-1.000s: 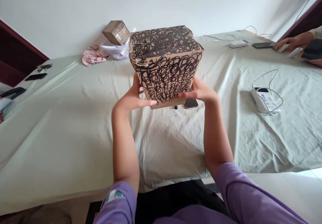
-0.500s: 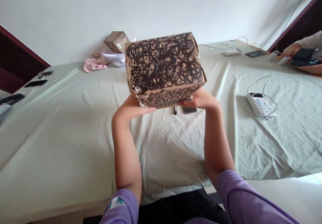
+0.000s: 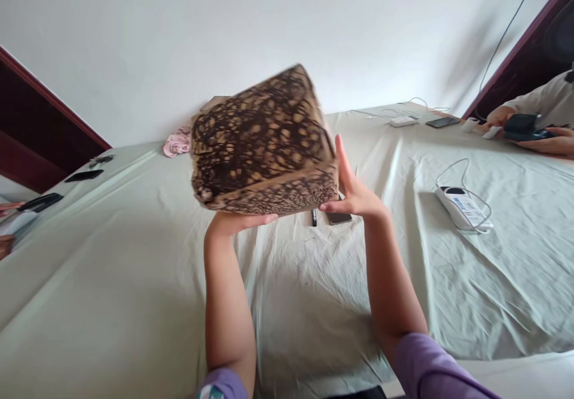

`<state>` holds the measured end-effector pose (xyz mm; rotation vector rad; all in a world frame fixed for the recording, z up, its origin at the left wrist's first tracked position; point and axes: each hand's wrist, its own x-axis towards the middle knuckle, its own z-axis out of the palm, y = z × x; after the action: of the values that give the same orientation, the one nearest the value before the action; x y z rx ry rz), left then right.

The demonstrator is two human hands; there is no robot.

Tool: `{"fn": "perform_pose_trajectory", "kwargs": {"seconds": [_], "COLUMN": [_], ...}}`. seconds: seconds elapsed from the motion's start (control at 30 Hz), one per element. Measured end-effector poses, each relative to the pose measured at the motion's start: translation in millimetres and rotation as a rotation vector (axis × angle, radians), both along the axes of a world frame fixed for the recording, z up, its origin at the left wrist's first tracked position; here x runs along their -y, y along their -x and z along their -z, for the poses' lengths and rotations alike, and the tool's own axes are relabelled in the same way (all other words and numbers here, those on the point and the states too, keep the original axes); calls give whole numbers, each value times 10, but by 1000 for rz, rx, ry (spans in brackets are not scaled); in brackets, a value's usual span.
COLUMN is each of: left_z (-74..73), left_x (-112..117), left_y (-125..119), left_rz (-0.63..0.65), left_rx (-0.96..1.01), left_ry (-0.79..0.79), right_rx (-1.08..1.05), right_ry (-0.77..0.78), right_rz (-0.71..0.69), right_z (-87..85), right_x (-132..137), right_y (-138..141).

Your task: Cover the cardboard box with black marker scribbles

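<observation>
Left hand [image 3: 231, 222] beneath and right hand [image 3: 357, 198] against its right end hold the scribbled box [image 3: 262, 148], longer visible edges slanting up rightward.

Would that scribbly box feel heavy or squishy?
The scribbled box may be light: the left hand and right hand hold it up, tilted, though its inside is hidden. It's probably stiff, since its edges look fairly straight, but its ragged corner might squash.
</observation>
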<state>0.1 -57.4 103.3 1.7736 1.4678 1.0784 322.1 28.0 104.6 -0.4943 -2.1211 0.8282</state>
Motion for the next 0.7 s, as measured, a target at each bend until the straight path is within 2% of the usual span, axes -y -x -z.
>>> {"fn": "perform_pose_trajectory", "kwargs": {"seconds": [0.07,0.17,0.3,0.37,0.5,0.57,0.63,0.7], "left_z": [51,132,180,140,-52,-140,-186,-192], "left_x": [-64,-166,-254,-256,-144,-38,73,169], "left_y": [-4,-95,-254,-273,-141,-39,40,78], "left_rz": [50,121,166,130,18,37,69,67], "left_rx": [30,143,229,237,266,232,183,110], "left_ry": [-54,-109,-76,-101,-363,-426,-421,-328], "right_rx": [-123,-300,-413,-441,-459,-409,-328,-246], "right_ry": [22,-26,-42,-46,-109,-137,-138,-118], "right_rz": [-1,37,147,209,267,273,232,161], "right_z": [50,80,13,-40,-126,-164,-207,-258], "right_x": [-33,-46,21,49,45,52,92,157], "right_y": [66,206,300,239,-19,-123,-165,-151]}}
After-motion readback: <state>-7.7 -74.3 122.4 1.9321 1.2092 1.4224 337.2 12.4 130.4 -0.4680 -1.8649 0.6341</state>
